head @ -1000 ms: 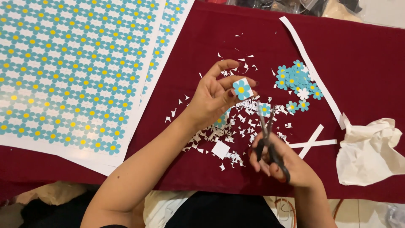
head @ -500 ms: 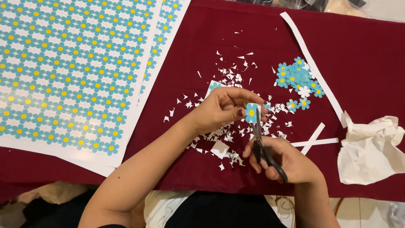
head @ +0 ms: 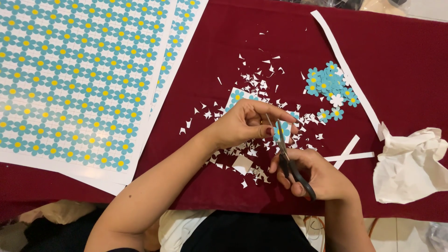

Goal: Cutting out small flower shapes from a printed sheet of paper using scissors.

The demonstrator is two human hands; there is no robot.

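Scissors point(head: 291, 163) trimming a blue paper flower point(head: 281, 131) over the dark red surface point(head: 261, 32).
Left hand point(head: 245, 125) pinches the flower above white scraps point(head: 254, 84); right hand point(head: 317, 177) grips the scissor handles, blades at the flower's edge.
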